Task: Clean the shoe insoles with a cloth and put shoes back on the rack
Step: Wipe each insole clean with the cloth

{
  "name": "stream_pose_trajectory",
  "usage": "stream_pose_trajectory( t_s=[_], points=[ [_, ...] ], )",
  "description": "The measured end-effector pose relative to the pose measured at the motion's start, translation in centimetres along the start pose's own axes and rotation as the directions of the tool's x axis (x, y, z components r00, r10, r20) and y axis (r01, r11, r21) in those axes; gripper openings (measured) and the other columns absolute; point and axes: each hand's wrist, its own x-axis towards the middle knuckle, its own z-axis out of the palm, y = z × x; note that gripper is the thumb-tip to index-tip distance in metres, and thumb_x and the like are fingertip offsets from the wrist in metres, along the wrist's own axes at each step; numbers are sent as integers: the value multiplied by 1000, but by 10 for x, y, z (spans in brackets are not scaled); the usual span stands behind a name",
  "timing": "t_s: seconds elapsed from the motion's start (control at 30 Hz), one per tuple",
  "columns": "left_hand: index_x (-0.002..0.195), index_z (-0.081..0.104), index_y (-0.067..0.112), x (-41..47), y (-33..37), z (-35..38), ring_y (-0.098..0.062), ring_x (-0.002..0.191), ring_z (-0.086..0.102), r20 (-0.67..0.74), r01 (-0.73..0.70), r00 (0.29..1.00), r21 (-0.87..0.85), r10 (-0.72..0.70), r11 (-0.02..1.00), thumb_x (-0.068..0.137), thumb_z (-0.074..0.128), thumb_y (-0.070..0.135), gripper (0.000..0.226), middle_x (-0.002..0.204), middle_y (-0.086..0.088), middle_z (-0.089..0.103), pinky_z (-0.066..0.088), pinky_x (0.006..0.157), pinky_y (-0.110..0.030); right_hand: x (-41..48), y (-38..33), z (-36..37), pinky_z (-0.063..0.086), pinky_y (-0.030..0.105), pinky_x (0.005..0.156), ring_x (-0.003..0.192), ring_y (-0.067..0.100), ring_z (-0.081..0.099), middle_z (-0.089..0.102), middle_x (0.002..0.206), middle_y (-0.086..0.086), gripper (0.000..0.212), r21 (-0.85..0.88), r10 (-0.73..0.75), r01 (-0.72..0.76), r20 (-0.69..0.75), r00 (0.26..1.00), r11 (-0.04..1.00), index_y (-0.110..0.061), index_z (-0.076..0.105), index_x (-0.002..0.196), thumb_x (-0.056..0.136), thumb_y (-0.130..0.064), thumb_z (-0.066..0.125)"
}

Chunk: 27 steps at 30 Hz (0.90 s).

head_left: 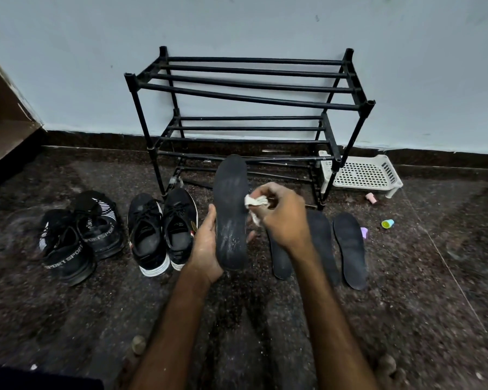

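In front of the rack [248, 108], level with its lowest bars, the held insole [231, 220] stands nearly upright with its toe end uppermost. Pale streaks mark its dark upper face.

The left hand [206, 246] grips the lower half of the held insole: the thumb lies along the left edge and the fingers curl round behind, with one fingertip showing at the right edge. The right hand [282, 218] pinches a crumpled white cloth [255, 201] between thumb and curled fingers. The cloth touches the right edge of the held insole, above the middle.

In front of the rack's right leg, three loose insoles lie flat on the floor, side by side and lengthwise: the first insole [281, 257], partly hidden by the right forearm, the second insole [323, 243] and the third insole [350, 249].

In front of the rack's left leg stands a pair of black lace-up shoes [158, 232] with white soles, toes toward the person. Further left of the rack, a pair of black sport shoes [79, 240] lies with one shoe resting against the other.

Just right of the rack, against its lower right post, sits a white perforated tray [361, 174]. Three small plastic pieces [387, 223] lie on the floor in front of that tray.

No shoe is on the rack.
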Motion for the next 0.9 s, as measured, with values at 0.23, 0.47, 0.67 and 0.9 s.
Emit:
stream_pose_trajectory(
  t_s=[0.23, 0.47, 0.67, 0.9],
  points=[
    [98, 78, 7, -3, -4, 7, -24, 98, 72, 22, -58, 998, -40, 59, 998, 102, 27, 54, 70, 110, -13, 73, 58, 86, -36, -17, -20, 27, 46, 19, 71, 79, 9, 59, 65, 93, -3, 23, -197, -48, 91, 216, 975, 976, -22, 71, 85, 78, 0, 68],
    [101, 77, 4, -8, -1, 18, -24, 95, 73, 67, -50, 996, -34, 52, 998, 103, 29, 51, 67, 108, -13, 73, 61, 76, -35, -15, -18, 20, 46, 20, 69, 76, 9, 61, 66, 88, -6, 18, -247, 58, -42, 61, 996, 968, -21, 67, 77, 79, -3, 65],
    [127, 60, 1, -9, 5, 15, -27, 113, 65, 67, -20, 997, -47, 24, 999, 102, 32, 50, 62, 125, -17, 66, 53, 94, -42, -16, -28, 12, 48, 16, 62, 69, 3, 64, 71, 78, -8, 18, 8, -76, 78, 317, 945, 997, -22, 74, 80, 75, -5, 76],
    [105, 75, 5, -7, -7, 12, -25, 103, 69, 103, -28, 994, -4, 29, 1000, 98, 41, 45, 53, 109, -14, 72, 49, 98, -39, -11, -24, 13, 49, 21, 74, 81, 9, 62, 68, 90, -5, 19, -143, -34, 26, -54, 998, 989, -22, 72, 83, 76, -4, 68]
  ],
)
